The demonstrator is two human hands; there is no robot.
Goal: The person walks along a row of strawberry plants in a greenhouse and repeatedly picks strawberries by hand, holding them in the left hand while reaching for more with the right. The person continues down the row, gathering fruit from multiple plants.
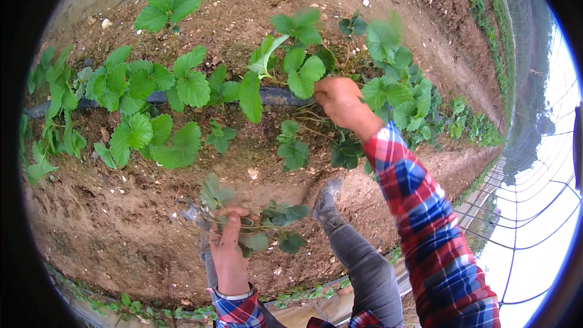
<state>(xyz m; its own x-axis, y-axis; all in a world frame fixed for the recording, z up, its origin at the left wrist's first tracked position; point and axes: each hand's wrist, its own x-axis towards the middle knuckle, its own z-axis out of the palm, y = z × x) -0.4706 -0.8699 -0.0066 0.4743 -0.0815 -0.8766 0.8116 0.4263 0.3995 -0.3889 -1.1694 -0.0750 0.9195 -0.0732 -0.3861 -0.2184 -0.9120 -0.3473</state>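
Note:
My left hand (pixel 231 246) is closed around a bunch of picked strawberry leaves (pixel 284 214) and stems, held low over the soil between my legs. My right hand (pixel 339 102) reaches into a strawberry plant (pixel 305 73) in the row, its fingers curled at the base of the stems beside a black drip hose (pixel 280 95). The fingertips are hidden, so whether they pinch a stem does not show. Broad green leaves stand just above and to the right of that hand.
More strawberry plants (pixel 136 86) line the hose to the left, and others (pixel 405 91) run off to the right. My boot (pixel 327 200) is planted on the bare soil (pixel 136 218). A wire mesh fence (pixel 514 205) rises at the far right. Another plant row (pixel 492 50) lies beyond.

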